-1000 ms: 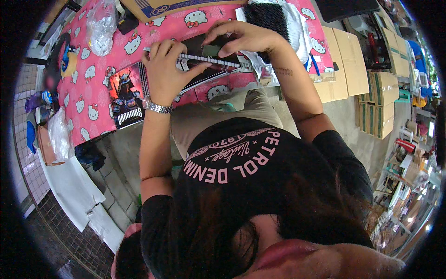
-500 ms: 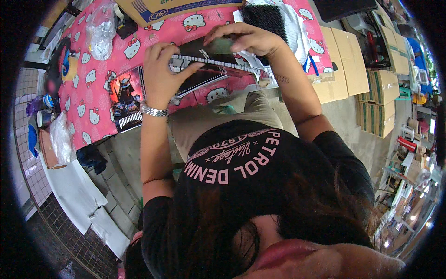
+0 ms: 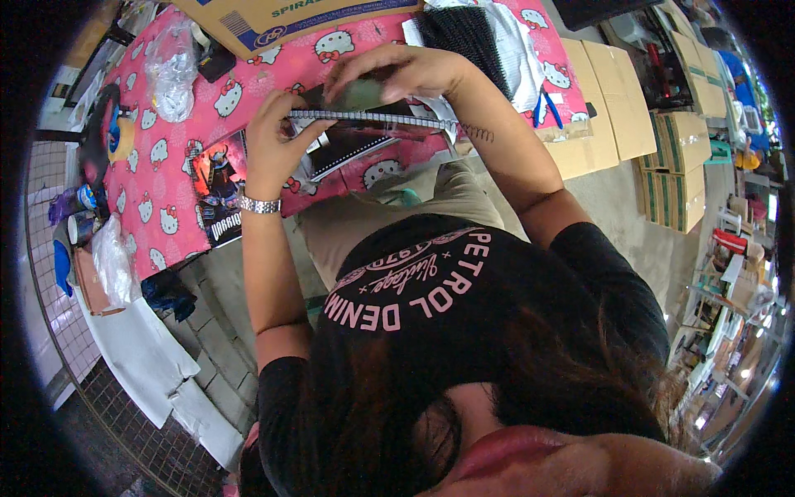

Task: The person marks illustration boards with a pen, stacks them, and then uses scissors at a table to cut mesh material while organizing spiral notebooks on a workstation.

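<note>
So the counter (image 3: 170,190) has this pink cartoon-cat cover. There's a cardboard box (image 3: 286,25) at the far side, a crinkly clear plastic bag (image 3: 171,79), a warrior-cover booklet (image 3: 217,178), a dark booklet (image 3: 352,147) near the front edge, plus white paper (image 3: 523,66) under black coils (image 3: 464,37).

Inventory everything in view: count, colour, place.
Punched pad: one, white, centre, held
Coil: one, dark, pad's right end
Warrior booklet: one, black and red, near left
Dark booklet: one, black, just below pad
Coil bundle: one, black, far right
Carton: one, brown, far edge
Clear bag: one, colourless, far left
Table cover: one, pink, underneath
Slim tool: one, blue, right edge
Stacked cartons: several, brown, right background
Left hand: one, bare, gripping pad
Right hand: one, bare, above pad, contact unclear
</note>
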### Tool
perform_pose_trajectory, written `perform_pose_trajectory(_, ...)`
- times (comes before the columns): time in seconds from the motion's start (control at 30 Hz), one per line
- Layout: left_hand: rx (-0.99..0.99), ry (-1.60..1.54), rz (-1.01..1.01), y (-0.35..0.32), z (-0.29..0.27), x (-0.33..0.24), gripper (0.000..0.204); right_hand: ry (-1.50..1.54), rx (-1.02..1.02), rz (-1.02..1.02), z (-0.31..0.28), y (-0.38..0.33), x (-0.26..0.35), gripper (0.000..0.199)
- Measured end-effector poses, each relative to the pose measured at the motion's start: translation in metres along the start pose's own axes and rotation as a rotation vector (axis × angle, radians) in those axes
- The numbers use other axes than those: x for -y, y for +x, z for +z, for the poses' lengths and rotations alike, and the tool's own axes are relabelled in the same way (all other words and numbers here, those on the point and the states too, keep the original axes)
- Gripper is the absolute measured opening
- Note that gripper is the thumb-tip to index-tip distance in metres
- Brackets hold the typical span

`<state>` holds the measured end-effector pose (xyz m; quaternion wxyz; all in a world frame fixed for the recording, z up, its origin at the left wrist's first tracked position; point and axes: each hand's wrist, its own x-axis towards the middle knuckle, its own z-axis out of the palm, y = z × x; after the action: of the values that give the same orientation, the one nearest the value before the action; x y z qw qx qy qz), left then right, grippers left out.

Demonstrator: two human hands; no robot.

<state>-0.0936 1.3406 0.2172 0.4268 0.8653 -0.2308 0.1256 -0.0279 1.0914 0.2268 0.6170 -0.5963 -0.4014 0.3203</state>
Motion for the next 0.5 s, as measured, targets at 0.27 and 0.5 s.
perform_pose_trajectory(0.27, -0.109, -0.084, -0.215, -0.008, 0.012, -0.001, 0.027, -1.125, -0.971, 0.396, -0.064, -0.059, -0.039, 0.051)
perform_pose_trajectory(0.5, -0.273, -0.405, -0.401, -0.028, 0.02, -0.019, 0.023, -0.827, -1.702, 0.12, -0.099, -0.237, -0.064, 0.022)
